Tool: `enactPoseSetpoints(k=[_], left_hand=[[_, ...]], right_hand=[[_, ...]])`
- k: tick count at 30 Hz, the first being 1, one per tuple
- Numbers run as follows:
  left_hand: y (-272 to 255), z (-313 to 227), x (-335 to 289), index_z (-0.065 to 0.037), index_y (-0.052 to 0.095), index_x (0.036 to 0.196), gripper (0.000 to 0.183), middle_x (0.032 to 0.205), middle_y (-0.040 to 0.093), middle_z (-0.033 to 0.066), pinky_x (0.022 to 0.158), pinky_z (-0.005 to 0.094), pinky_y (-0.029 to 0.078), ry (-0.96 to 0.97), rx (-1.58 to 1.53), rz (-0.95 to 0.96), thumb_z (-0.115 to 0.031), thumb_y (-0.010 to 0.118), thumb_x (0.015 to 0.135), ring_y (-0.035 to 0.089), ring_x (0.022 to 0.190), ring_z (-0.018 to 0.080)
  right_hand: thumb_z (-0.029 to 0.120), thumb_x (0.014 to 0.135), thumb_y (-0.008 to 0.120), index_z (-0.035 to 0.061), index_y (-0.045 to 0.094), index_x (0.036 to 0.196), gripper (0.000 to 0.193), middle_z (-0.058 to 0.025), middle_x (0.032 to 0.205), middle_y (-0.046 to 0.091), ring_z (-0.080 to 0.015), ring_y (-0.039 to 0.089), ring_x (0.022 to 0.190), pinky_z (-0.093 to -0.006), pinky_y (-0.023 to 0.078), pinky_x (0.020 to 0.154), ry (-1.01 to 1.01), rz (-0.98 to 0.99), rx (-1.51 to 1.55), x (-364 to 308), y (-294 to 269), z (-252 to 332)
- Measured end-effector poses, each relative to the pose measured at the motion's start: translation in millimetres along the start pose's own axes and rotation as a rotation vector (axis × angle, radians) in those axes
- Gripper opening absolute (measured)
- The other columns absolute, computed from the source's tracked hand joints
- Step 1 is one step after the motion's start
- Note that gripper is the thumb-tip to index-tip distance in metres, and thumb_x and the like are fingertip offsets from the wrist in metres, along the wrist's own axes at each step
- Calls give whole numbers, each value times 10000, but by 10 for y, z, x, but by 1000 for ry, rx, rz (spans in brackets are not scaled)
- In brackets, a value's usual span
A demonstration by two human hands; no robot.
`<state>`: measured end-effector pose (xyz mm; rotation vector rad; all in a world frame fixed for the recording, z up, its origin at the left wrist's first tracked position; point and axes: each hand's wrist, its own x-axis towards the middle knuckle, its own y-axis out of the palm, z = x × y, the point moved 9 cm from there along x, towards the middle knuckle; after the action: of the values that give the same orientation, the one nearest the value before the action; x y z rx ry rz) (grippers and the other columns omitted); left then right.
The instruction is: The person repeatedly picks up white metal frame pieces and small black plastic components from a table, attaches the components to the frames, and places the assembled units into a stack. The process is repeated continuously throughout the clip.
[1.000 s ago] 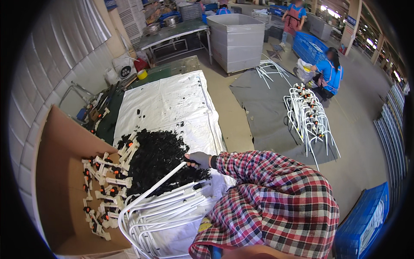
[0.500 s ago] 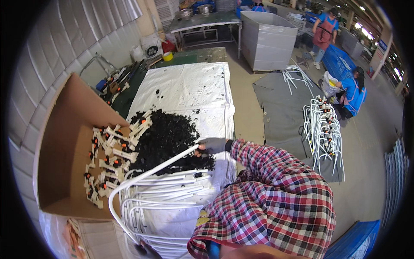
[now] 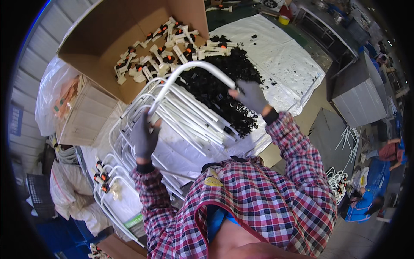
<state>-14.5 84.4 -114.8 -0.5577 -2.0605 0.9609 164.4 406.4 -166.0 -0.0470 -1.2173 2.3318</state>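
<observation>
The left hand has risen, curled round the white tube. The right hand pinches its tip; both support it.

The left hand and right hand wear grey gloves. The tube between them is white; parts beside the right hand, black. The shirt is checked red-white-black.

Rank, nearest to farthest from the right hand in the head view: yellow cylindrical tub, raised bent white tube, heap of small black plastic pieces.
1. White tube: one end at the right hand.
2. Black heap: close by, mainly left.
3. Yellow tub: far off, upper right.
</observation>
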Motion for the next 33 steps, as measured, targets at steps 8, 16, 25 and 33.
enactPoseSetpoints(k=[8,16,25,33], left_hand=[[858,-618,827,-78,452,1410,553,733,648,125,561,393,480,137,-53,185,-347,612,954,647,641,314],[1146,596,675,-84,609,1271,357,862,698,146,672,334,496,-385,-219,257,-275,603,969,680,774,277],[635,1524,-153,-40,611,1292,406,821,630,18,692,241,461,-746,-292,108,-145,689,908,559,735,88],[154,1700,-442,31,616,1221,358,839,643,5,694,237,457,-715,-253,-16,-236,625,983,552,753,80]], right_hand=[[370,770,686,133,631,825,249,-42,700,624,-249,627,717,-368,473,743,-949,-171,-376,844,536,1421],[407,839,701,115,686,1098,391,-142,1019,674,-299,648,974,-399,506,845,-173,-180,400,2521,694,-78],[457,804,692,87,702,1015,426,-203,1069,670,-376,640,1025,-448,512,910,205,123,-45,3593,2103,-1856],[251,805,761,53,665,853,225,-70,803,687,-208,667,744,-338,506,666,329,219,513,2283,2028,-2350]])
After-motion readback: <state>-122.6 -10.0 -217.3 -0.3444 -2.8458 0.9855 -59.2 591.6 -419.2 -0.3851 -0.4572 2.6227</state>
